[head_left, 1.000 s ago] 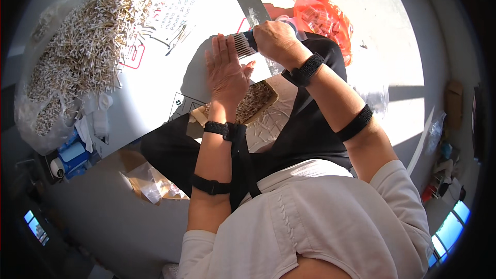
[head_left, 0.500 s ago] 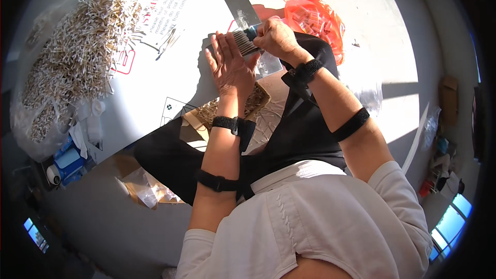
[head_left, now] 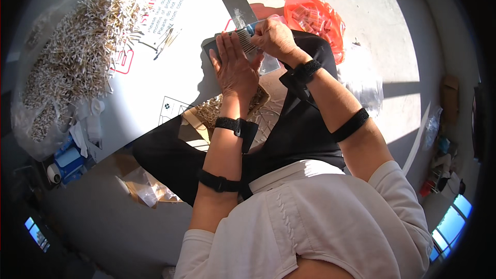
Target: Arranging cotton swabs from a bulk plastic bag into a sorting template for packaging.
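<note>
– Where exactly, that row of cotton swabs [head_left: 246, 42]?
– By the table [head_left: 150, 90] edge, between left hand [head_left: 236, 67] and right hand [head_left: 277, 39].
– Grip?
– Touching them with the left, flat and slightly spread. Pinching a bluish packet [head_left: 251, 29] with the right, curled. Big swab pile [head_left: 77, 49] farther left.

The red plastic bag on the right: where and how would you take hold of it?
Probably by bunching the loose rim of the red plastic bag, coming from the right: the person's right hand and bent knee crowd its left side. The bag looks thin and crumpled, open over its packs, so pinching one wall might spill them.
</note>
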Tool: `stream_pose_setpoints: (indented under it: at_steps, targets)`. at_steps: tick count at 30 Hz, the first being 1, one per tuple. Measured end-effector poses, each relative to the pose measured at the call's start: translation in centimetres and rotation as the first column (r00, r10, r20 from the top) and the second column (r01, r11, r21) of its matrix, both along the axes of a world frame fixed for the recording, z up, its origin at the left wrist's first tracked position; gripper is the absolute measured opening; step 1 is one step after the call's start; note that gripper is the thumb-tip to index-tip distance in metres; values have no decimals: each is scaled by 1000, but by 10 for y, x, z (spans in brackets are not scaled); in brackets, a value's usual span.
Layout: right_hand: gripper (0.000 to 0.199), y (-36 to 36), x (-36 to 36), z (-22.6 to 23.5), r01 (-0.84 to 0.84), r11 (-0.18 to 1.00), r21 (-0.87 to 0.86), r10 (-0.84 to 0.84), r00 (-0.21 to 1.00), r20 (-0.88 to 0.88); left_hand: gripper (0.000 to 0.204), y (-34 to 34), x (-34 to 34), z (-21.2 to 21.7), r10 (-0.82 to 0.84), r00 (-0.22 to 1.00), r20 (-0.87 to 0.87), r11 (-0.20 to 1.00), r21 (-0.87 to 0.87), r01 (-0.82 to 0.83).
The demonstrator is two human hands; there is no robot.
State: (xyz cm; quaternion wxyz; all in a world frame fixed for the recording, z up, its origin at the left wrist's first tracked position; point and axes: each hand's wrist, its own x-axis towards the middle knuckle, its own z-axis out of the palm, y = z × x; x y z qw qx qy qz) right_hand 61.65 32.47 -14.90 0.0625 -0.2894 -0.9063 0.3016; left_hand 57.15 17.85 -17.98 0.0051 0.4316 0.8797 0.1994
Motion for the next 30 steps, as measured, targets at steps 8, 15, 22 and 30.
stream_pose_setpoints:
  at_steps: [8,15,22,30]
  targets:
    - [20,0,1,-1,-8,1000,23,9,999,-37,87,0,-4,1,-49,999,14,999,1,49]
    - [19,-6,1,-9,36,994,104,-24,993,-119,85,-4,-5,-1,-99,995,-5,994,-51,99]
    - [18,-8,2,-5,25,992,121,-11,993,-114,77,0,-9,1,-139,989,46,987,-71,142]
    - [18,-8,2,-4,-41,992,119,55,992,-117,80,13,-16,2,-214,977,-7,977,-22,213]
